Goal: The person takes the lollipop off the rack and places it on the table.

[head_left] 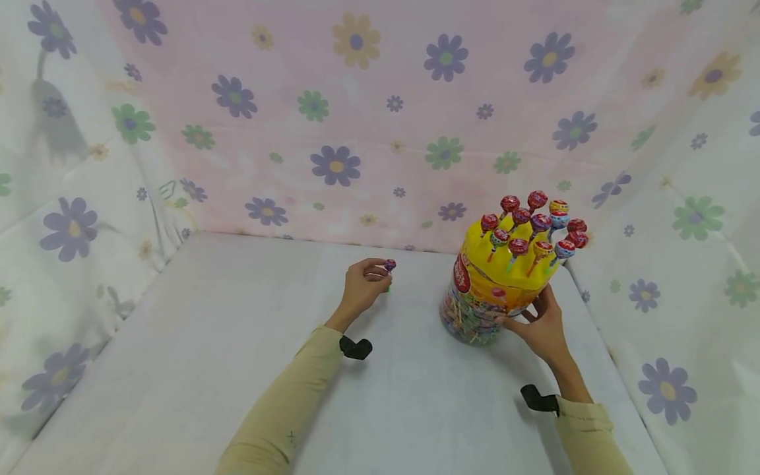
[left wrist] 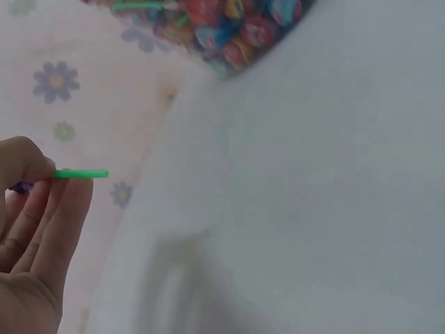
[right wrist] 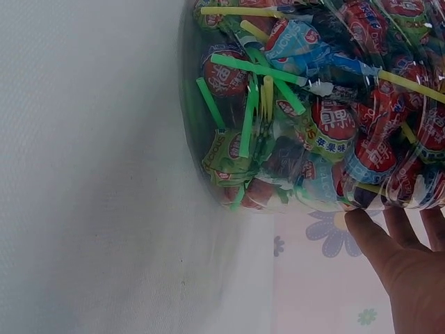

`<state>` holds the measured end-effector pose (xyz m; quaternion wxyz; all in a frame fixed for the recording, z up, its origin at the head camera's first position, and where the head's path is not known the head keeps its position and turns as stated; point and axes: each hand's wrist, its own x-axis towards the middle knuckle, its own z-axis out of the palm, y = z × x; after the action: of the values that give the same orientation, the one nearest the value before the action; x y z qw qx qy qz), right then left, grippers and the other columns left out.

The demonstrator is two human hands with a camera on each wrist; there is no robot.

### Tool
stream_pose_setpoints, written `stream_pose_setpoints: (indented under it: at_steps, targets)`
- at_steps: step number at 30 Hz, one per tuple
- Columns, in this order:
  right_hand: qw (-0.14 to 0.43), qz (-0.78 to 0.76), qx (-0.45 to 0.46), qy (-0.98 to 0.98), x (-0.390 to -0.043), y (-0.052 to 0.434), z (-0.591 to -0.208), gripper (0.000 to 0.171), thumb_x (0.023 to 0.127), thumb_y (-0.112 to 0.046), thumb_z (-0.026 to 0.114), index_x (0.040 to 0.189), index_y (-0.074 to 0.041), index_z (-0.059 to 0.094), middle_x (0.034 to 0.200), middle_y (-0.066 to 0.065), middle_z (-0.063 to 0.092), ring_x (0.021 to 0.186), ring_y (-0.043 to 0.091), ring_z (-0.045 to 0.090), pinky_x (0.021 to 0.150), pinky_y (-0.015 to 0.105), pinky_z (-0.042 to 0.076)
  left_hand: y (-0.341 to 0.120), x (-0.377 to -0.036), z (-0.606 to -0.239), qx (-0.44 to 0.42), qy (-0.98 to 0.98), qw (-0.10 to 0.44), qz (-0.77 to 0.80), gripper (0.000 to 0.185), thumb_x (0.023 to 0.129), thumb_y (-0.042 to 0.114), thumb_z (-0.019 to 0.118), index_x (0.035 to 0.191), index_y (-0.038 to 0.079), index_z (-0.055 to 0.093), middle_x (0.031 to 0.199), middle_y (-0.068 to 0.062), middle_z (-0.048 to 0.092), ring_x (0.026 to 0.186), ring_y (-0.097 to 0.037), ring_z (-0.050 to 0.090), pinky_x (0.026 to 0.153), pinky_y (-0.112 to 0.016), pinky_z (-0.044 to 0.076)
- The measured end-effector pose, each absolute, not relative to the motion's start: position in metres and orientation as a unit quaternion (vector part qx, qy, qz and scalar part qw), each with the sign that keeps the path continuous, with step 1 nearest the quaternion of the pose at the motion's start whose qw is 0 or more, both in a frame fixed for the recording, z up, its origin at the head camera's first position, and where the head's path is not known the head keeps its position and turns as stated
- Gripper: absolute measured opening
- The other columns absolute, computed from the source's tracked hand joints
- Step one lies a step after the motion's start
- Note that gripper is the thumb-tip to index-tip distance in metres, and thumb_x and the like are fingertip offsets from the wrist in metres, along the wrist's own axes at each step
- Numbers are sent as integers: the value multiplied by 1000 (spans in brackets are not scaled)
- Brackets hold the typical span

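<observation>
My left hand [head_left: 359, 288] pinches a lollipop [head_left: 389, 264] by its stick, a little left of the jar. Its wrapper is purple, and the green stick [left wrist: 82, 173] pokes out past the fingertips in the left wrist view. On the right of the table, a large clear candy jar [head_left: 466, 320] is packed with wrapped lollipops. Several more lollipops [head_left: 518, 247] stand upright in its yellow top [head_left: 489, 264]. My right hand [head_left: 543, 328] grips the jar's right side, thumb in front and the other fingers partly hidden behind. In the right wrist view, fingers [right wrist: 375, 243] meet the jar's wall.
The white table [head_left: 196, 369] runs back to a pink flowered cloth [head_left: 368, 119]. Flowered cloth [head_left: 712, 316] also hangs along the right side and the left side. A black wrist mount [head_left: 356, 348] sticks out from the left sleeve, another [head_left: 539, 398] from the right.
</observation>
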<state>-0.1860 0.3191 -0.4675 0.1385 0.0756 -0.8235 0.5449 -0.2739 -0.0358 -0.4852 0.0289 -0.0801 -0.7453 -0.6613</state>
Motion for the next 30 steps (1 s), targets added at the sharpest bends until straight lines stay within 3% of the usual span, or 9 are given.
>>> stream_pose_setpoints:
  at_steps: [9,22,30]
  targets:
    - [143,547,76,-821,-183,322,-465,93,83,1,81,157,-22,30,148,2,46,125,-1,50,93,9,48,-45,-279,-507,-26,-777,-5,-629,30,86,-2,73,116,-4,69,96,-19,75,79,-19,74,65,-27,63]
    - [142,544,79,-823,-184,317,-466,92,84,0,82,158,-19,30,147,3,47,124,-3,49,93,10,49,-49,-281,-519,-10,-828,39,-559,27,82,-2,73,108,-8,69,88,-18,75,76,-24,73,69,-31,62]
    - [138,550,78,-820,-182,316,-464,90,84,-1,81,156,-18,31,145,0,47,124,-3,49,94,10,49,-47,-280,-518,-10,-853,52,-519,24,81,-1,76,105,-5,71,85,-16,74,76,-25,71,72,-35,60]
